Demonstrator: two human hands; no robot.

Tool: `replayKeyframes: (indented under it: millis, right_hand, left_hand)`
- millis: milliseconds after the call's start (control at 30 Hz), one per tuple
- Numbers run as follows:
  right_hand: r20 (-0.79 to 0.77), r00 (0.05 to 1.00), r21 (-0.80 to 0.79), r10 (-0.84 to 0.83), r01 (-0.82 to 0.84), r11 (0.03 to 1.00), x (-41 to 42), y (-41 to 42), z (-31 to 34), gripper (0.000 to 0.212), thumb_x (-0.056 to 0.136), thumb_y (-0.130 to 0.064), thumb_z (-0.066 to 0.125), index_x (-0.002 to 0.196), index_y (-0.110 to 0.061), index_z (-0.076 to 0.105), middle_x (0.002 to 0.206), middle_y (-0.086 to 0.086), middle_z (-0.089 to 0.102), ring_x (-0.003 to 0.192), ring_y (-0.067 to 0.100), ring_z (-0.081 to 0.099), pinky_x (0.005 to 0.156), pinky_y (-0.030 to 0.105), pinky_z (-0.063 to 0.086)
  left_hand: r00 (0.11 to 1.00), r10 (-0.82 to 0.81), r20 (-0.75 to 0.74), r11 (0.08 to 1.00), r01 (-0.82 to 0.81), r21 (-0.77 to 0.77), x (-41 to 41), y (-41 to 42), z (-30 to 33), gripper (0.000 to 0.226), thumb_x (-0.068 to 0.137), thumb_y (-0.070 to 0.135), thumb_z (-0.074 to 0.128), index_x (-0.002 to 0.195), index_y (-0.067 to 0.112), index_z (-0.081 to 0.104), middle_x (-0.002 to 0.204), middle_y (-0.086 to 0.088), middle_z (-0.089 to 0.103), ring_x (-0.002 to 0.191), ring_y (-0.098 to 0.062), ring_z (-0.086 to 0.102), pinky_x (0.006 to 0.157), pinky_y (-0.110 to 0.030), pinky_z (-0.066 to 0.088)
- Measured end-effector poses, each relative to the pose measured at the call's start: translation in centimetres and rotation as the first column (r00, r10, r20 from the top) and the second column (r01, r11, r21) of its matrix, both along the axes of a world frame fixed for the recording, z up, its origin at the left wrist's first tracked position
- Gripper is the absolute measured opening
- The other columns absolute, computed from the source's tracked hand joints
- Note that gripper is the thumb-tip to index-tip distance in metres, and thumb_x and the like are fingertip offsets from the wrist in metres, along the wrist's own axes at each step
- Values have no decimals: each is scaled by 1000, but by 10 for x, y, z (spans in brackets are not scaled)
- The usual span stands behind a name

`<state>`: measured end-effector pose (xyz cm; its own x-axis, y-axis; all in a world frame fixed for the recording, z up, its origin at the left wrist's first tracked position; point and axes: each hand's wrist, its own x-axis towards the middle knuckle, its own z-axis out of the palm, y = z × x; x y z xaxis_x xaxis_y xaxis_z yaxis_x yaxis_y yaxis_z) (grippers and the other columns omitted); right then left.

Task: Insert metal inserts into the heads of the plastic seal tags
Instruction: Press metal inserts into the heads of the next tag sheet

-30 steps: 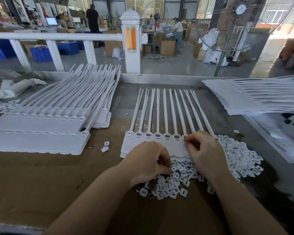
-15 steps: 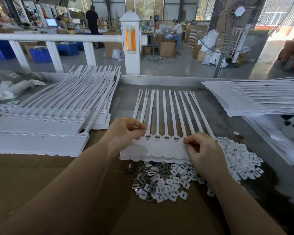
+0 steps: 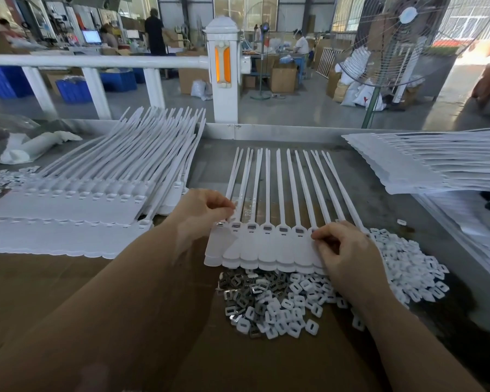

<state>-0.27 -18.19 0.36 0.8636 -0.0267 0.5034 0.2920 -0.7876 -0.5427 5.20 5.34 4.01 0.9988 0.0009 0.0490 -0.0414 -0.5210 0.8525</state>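
the left hand [image 3: 201,212] pinches at the leftmost head of a joined white plastic seal tag strip [image 3: 262,244]; the right hand [image 3: 348,257] presses its right end, above a mixed pile of small metal inserts [image 3: 239,288] and white plastic squares [image 3: 408,267] on the brown cardboard-covered table [image 3: 68,292].

No text, label, brand or number is legible on anything here.

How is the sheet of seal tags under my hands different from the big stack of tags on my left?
The sheet of seal tags lies nearly alone with its straps fanned apart; the big stack is many layers with its straps bunched together. The left hand and right hand touch the sheet, while nothing touches the stack. Both are white.
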Motion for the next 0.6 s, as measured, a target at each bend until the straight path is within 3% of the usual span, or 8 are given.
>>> replayKeyframes:
  millis: [167,300,600]
  right_hand:
    - [-5,1000,-6,-5,5,1000,0,-1,0,9,84,-5,63,89,-10,69,87,0,63,84,17,57,76,27,46]
    - [-9,1000,-16,-4,4,1000,0,-1,-1,9,85,-6,62,89,-10,69,87,0,63,84,16,56,75,24,43]
    - [-21,1000,-18,0,-1,1000,0,-1,0,10,85,-6,61,90,-11,68,88,0,63,84,15,56,75,23,43]
  left_hand:
    - [996,-83,-41,994,86,70,2,-1,0,5,86,15,65,85,17,69,76,11,64,70,2,58,53,-1,40]
    - [990,-126,-62,982,133,136,3,-1,2,12,87,13,64,96,11,71,78,9,62,74,0,54,57,-9,37]
    - [991,-121,-59,977,130,170,6,-3,1,12,85,15,66,95,12,72,80,8,63,76,-3,54,59,-13,37]
